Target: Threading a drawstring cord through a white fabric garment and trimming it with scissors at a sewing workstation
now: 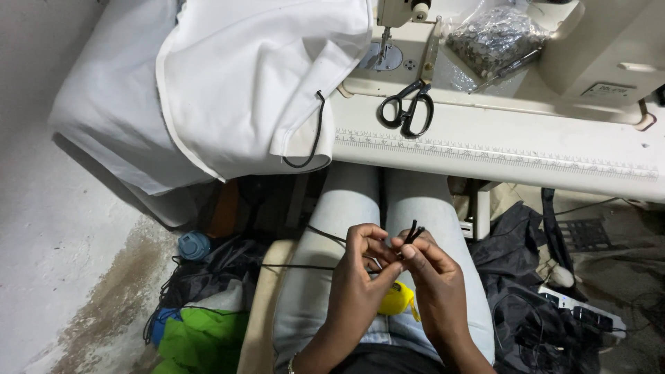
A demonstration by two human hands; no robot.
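Both hands pinch one thin black cord (413, 232), left hand (360, 277) and right hand (433, 277) fingertips clamped together; I judge its short ends may slip free.

open air above lap, table edge (499, 163) ahead, scissors (407, 109) atop

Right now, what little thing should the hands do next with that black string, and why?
Probably pull the black cord a bit further through the fingertips. Both the left hand and the right hand pinch it over the lap, with only its short ends poking up above the fingers, and the rest trails off slack to the left.
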